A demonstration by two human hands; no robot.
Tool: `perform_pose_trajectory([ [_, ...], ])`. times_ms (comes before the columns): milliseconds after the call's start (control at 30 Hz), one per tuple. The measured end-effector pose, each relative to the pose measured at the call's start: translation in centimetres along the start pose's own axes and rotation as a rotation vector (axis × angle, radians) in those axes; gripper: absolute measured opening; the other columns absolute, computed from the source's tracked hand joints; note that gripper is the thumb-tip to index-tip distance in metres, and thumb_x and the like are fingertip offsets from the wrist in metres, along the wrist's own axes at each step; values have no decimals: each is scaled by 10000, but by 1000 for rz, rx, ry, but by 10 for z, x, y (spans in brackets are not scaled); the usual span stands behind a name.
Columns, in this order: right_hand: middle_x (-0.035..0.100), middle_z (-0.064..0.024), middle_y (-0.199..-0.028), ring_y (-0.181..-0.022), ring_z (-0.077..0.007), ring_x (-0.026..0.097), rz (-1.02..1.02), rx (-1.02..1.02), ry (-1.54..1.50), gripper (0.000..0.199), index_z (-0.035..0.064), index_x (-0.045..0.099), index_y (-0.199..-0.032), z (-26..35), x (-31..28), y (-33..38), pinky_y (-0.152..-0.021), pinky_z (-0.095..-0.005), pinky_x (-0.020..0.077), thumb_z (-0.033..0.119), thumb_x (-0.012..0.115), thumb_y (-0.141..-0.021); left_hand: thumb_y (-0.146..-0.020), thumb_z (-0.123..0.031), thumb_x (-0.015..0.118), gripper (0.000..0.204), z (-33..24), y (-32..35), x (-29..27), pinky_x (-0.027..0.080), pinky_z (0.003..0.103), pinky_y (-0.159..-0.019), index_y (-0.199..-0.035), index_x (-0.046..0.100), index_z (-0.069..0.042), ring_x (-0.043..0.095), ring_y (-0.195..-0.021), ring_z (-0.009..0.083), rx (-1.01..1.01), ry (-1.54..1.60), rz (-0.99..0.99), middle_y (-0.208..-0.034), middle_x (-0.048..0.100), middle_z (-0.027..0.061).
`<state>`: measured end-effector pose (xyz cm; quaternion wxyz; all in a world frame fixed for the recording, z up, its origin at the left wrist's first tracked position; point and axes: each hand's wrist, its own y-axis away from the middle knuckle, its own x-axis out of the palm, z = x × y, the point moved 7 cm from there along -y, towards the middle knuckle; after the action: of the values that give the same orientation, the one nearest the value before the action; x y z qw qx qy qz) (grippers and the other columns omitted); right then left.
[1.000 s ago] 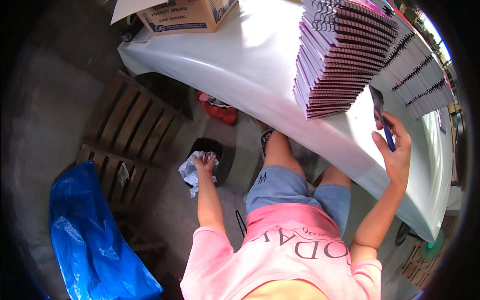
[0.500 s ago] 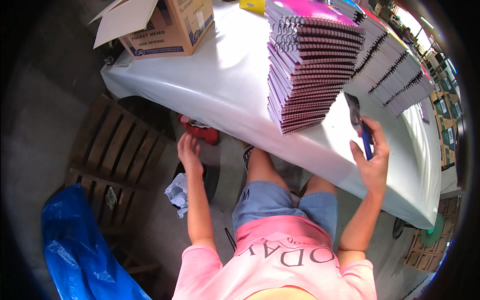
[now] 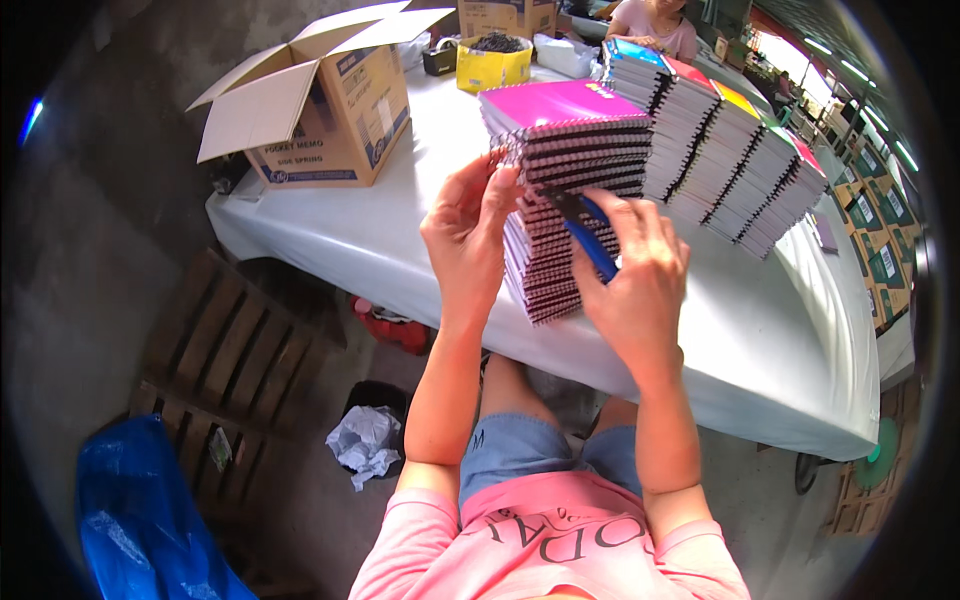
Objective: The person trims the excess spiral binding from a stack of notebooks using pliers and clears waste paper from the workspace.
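A tall stack of spiral-bound notebooks with a pink top cover (image 3: 560, 105) stands on the white-covered table (image 3: 390, 240). My left hand (image 3: 468, 232) touches the spiral edge of the stack near its top, fingers pinched against it. Just to the right, my right hand (image 3: 632, 272) grips a blue-handled tool (image 3: 590, 245) whose dark tip points at the same spiral edge. More notebook stacks (image 3: 730, 150) lean in rows behind and to the right.
An open cardboard box (image 3: 320, 105) sits at the table's left end; a yellow box (image 3: 492, 62) and another person (image 3: 655, 22) are at the far side. Below lie a wooden pallet (image 3: 220, 360), a blue plastic bag (image 3: 140, 520) and crumpled paper (image 3: 365, 442).
My left hand rose from the floor beside my knee up to the stack's spiral edge. My right hand brought the blue tool leftward to the stack. The view tilted up toward the table.
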<state>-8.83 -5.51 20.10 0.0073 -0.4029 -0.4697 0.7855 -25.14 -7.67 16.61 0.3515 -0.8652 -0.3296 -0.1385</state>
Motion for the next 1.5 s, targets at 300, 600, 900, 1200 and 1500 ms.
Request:
perform_pose_trajectory([
  [300, 570, -65, -1003, -945, -243, 539, 14, 9, 25, 453, 137, 612, -1115, 1, 3, -1, -806, -393, 357, 238, 709, -684, -881, -57, 619, 265, 3, 0, -7, 522, 243, -732, -1103, 580, 83, 629, -816, 125, 14, 22, 20, -947, 657, 110],
  [600, 576, -70, -987, -925, -240, 548, 79, 32, 25, 445, 113, 617, -1107, 7, 3, -4, -785, -387, 354, 263, 697, -696, -875, -134, 644, 293, 2, 2, -7, 510, 252, -692, -1088, 597, 62, 627, -744, 113, 35, -23, 8, -866, 661, 94],
  [900, 585, -65, -977, -931, -241, 550, 9, 17, 30, 432, 114, 624, -1099, -4, -4, -3, -803, -386, 364, 247, 700, -696, -878, -93, 635, 336, 5, 1, -8, 509, 249, -761, -1158, 564, 79, 617, -824, 118, 8, 29, 57, -969, 659, 114],
  [1200, 613, -88, -919, -801, -255, 611, 35, -29, 72, 414, 88, 633, -1075, 9, -1, -10, -679, -399, 445, 254, 697, -701, -871, -131, 648, 360, 4, 1, -10, 493, 246, -750, -1170, 570, 54, 613, -800, 109, 48, -10, 78, -948, 661, 89],
  [1500, 619, -98, -846, -769, -313, 614, 78, 16, -133, 272, 92, 636, -1015, -14, -6, -14, -692, -388, 483, 150, 676, -753, -879, -75, 627, 339, 0, -2, -14, 502, 242, -749, -1174, 559, 78, 602, -807, 114, 12, -1, 111, -917, 655, 102],
])
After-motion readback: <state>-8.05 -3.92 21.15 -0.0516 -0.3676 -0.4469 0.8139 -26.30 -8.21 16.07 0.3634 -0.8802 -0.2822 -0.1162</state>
